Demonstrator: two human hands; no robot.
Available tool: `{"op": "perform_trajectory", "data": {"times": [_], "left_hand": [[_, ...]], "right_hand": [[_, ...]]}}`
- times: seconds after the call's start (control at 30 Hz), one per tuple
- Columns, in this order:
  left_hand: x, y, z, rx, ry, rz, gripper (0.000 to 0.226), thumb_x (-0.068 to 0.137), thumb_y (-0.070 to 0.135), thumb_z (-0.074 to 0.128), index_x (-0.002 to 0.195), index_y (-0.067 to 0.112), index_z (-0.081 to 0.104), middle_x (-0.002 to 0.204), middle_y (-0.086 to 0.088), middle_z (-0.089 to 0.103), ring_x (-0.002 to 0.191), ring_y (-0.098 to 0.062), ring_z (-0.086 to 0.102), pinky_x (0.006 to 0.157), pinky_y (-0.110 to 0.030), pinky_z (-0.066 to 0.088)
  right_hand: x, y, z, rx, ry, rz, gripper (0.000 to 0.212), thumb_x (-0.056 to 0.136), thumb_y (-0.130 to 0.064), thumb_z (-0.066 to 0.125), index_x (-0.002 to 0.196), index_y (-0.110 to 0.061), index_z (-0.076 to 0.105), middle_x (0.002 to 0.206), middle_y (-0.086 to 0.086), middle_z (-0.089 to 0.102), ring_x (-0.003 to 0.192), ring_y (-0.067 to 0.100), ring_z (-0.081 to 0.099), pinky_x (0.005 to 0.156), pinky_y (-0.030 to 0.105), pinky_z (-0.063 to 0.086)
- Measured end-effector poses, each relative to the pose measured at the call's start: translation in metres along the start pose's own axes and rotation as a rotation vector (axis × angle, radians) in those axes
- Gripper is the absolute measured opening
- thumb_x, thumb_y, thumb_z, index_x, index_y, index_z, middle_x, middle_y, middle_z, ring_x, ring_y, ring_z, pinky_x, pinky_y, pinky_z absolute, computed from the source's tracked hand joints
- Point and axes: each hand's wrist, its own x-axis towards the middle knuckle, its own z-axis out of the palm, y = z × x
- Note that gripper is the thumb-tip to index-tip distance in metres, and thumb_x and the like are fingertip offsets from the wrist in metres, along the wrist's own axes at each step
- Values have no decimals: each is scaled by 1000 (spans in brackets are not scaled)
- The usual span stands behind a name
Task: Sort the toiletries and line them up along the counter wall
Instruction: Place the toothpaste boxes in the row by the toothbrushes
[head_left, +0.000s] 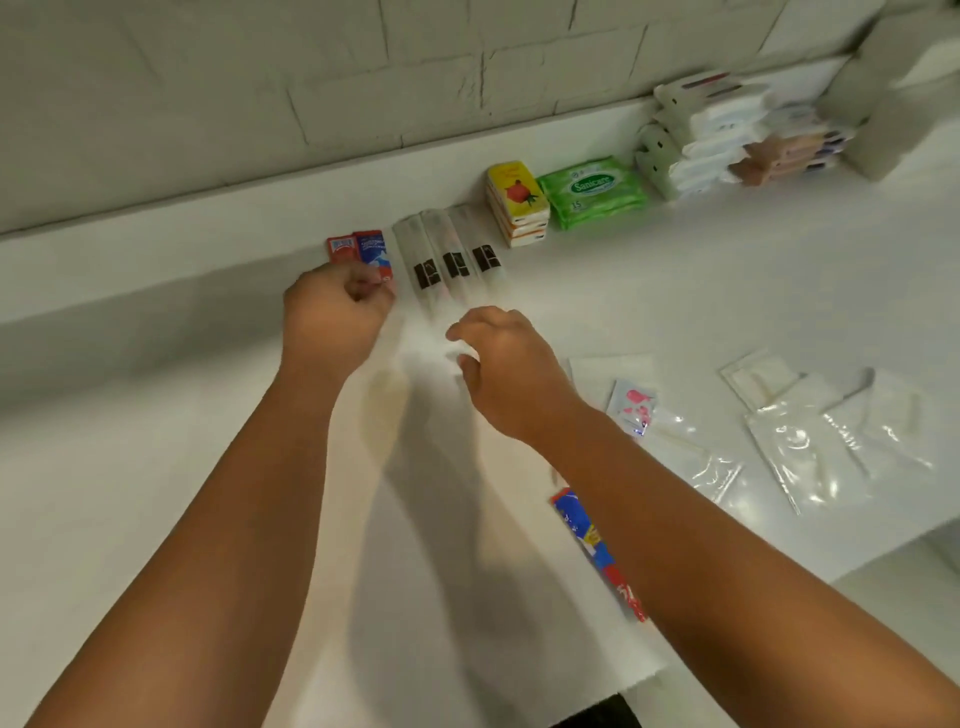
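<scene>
Against the wall (311, 78): 2 sachets (341, 248), 3 sleeves (453, 260), perhaps 3 packs (517, 200).

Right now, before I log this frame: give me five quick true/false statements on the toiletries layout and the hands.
1. The green wipes pack lies just right of the yellow tissue stack. True.
2. Three clear packets with dark labels lie side by side between the red sachets and the yellow tissue stack. True.
3. The right hand grips the green wipes pack. False: it is out over the counter, apart from that pack.
4. Every item is already in the back row. False: clear plastic bags and a pink-printed sachet lie loose at the front right.
5. The blue-and-red strip lies beside the left forearm. False: it lies partly under the right forearm.
</scene>
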Motion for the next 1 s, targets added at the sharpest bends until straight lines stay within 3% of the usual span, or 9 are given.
{"op": "perform_trajectory", "data": {"times": [0.07, 0.2, 0.37, 0.5, 0.63, 0.77, 0.87, 1.0], "left_hand": [[-25, 15, 9, -66, -39, 35, 14, 88, 23, 72, 101, 18, 72, 89, 2, 70, 76, -8, 62, 83, -26, 55], [-82, 47, 34, -21, -132, 76, 17, 89, 27, 72, 106, 21, 71, 84, 8, 66, 69, -1, 59, 67, -10, 43], [-152, 74, 77, 36, -253, 108, 17, 88, 23, 72, 105, 21, 73, 88, 9, 68, 70, 2, 58, 62, 0, 39], [-200, 85, 112, 56, -351, 112, 19, 86, 15, 73, 104, 20, 73, 94, 8, 68, 77, -2, 61, 76, -12, 51], [-232, 93, 139, 136, -401, 129, 26, 86, 21, 74, 112, 23, 71, 109, 6, 68, 90, -7, 62, 82, -14, 46], [-252, 100, 153, 209, -384, 148, 26, 86, 20, 72, 112, 22, 70, 106, 3, 66, 93, -13, 60, 83, -23, 46], [-264, 103, 165, 234, -385, 196, 28, 86, 15, 70, 112, 24, 70, 108, 5, 62, 102, -17, 56, 89, -27, 44], [-270, 106, 176, 315, -346, 347, 47, 81, 4, 71, 125, 21, 66, 127, 3, 57, 116, -22, 45, 99, -30, 38]], "right_hand": [[-21, 11, -18, 9, -23, 25, 32, 95, -13, 54, 126, -14, 62, 129, 4, 59, 117, 26, 50, 97, 34, 44], [-62, 41, -52, -3, -58, 91, 32, 95, -16, 55, 127, -16, 62, 131, 4, 61, 119, 25, 51, 100, 30, 38], [-119, 84, -80, -51, -130, 200, 31, 92, -20, 60, 123, -19, 64, 123, 3, 62, 112, 23, 55, 94, 31, 43], [-159, 113, -86, -160, -258, 296, 30, 87, -26, 64, 116, -17, 63, 112, 4, 60, 102, 22, 56, 83, 31, 49], [-188, 130, -86, -171, -298, 326, 29, 86, -37, 61, 102, -13, 57, 102, 6, 54, 97, 24, 54, 72, 32, 48], [-201, 138, -82, -179, -331, 317, 37, 85, -44, 63, 103, -13, 55, 102, 7, 56, 93, 25, 55, 67, 32, 42], [-207, 144, -84, -136, -349, 340, 32, 86, -42, 62, 101, -15, 53, 98, 6, 62, 79, 24, 53, 62, 29, 36], [-211, 151, -88, -105, -373, 297, 16, 89, -34, 59, 88, -20, 51, 92, 6, 65, 79, 26, 60, 61, 29, 37]]}}
